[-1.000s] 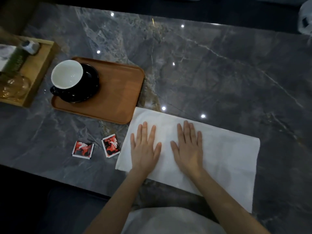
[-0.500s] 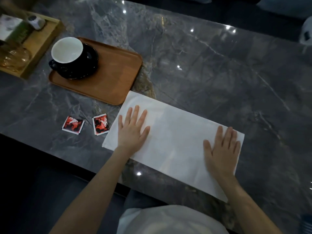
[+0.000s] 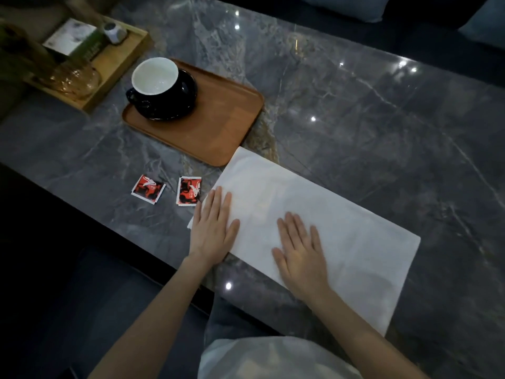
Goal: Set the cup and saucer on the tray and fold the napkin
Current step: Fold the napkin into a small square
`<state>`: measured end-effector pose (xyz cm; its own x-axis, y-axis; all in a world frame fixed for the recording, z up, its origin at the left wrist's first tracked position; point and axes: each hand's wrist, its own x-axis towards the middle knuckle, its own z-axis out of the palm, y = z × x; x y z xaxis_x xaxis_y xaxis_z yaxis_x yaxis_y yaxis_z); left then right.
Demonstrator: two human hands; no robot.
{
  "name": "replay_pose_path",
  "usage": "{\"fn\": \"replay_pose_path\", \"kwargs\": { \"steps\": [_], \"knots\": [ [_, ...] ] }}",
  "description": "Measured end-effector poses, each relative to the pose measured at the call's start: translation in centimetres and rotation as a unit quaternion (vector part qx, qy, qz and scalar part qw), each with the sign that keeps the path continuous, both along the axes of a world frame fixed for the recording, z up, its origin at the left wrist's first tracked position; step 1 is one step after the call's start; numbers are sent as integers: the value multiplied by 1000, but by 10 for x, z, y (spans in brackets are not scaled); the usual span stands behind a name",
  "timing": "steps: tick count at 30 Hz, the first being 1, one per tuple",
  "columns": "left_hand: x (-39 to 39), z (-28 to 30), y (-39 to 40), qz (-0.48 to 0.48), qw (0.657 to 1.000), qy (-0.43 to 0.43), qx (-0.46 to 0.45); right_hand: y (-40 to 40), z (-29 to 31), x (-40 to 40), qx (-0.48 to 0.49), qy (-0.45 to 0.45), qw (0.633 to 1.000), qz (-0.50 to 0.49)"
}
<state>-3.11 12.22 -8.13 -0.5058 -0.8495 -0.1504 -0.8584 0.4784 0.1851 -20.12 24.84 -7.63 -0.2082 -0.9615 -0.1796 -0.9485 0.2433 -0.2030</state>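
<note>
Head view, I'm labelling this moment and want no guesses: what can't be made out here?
- Two red packets: print too small and dim to read.
- Green box on the far wooden tray: label blurred and too small.
- Napkin: the left hand and right hand lie flat on it, hiding its near-left corner and any crease beneath.
- Saucer: middle hidden by the cup.

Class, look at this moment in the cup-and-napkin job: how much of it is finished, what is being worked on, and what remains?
Done: the cup sits on its saucer at the left end of the wooden tray. In hand: the left hand and right hand lie flat, palms down, on the white napkin, which lies as a long strip on the marble table. Left: probably more folds, since the napkin is long and off the tray.
</note>
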Motion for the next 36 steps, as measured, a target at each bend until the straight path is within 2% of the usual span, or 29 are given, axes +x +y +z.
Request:
{"fn": "replay_pose_path", "kwargs": {
  "steps": [4, 9, 14, 18, 21, 23, 25, 29, 34, 36],
  "knots": [
    [1, 0, 0, -5, 1000, -4, -1, 9, -6, -10, 25, 31, 999, 3],
    [1, 0, -1, -11, 1000, -10, 3, 44, -4, -41, 40, 51, 996, -68],
    [-3, 1, 0, -16, 1000, -8, -7, 66, 2, -63, 24, 0, 995, -92],
    [-21, 10, 11, -4, 999, 2, -32, 58, 13, -81, -63, -73, 991, -95],
    [-52, 24, 32, -86, 991, 93, -53, 49, 31, -101, -121, -158, 967, -161],
    [-78, 33, 53, -161, 971, 170, -42, 48, 40, -116, -139, -171, 956, -194],
    [-104, 38, 77, -243, 946, 211, -18, 49, 49, -132, -141, -164, 950, -225],
    [-142, 36, 114, -402, 900, 169, 21, 59, 53, -164, -86, -112, 960, -241],
    [-171, 48, 141, -504, 855, 98, 79, 73, 44, -187, -26, -66, 966, -247],
    [-177, 52, 150, -569, 817, 69, 68, 75, 42, -190, 13, -69, 964, -258]
  ]
}}
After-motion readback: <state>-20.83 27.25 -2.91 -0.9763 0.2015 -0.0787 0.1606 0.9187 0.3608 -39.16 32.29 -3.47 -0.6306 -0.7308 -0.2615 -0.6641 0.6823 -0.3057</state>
